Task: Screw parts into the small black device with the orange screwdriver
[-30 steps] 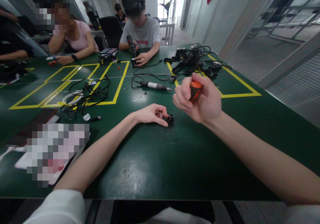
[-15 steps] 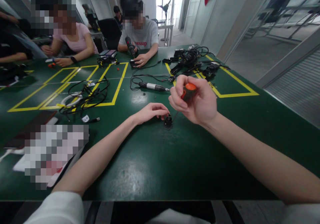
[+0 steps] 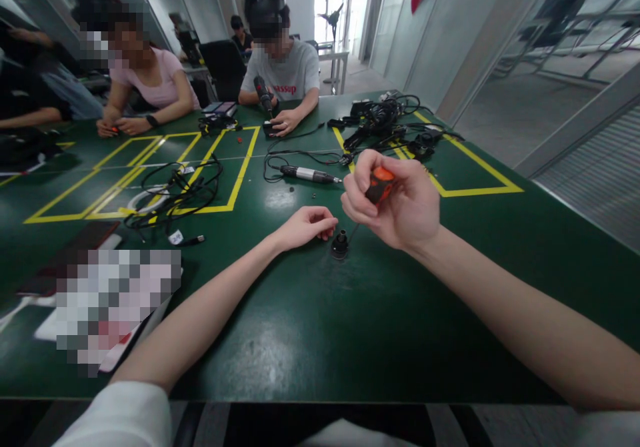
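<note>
My right hand [image 3: 395, 200] is wrapped round the orange and black handle of a screwdriver [image 3: 381, 184]. Its thin shaft slants down beside a small black round part [image 3: 340, 247] with a narrow upright neck, standing on the green table [image 3: 400, 340]. Whether the tip touches that part I cannot tell. Just left of the part, my left hand [image 3: 309, 227] rests low over the table, fingers curled in and thumb brought to them. Anything pinched there is too small to make out.
Beyond my hands lies a black and silver electric screwdriver [image 3: 310, 174] with its cord. Tangled cables [image 3: 175, 190] are at left, a black cable heap [image 3: 383, 120] at back right. A phone [image 3: 75, 260] lies at left. Across the table a person [image 3: 283, 74] holds a power tool.
My left fingers have drawn back a little from the top of the black part and curled closer together. The screwdriver handle has turned slightly in my right hand.
</note>
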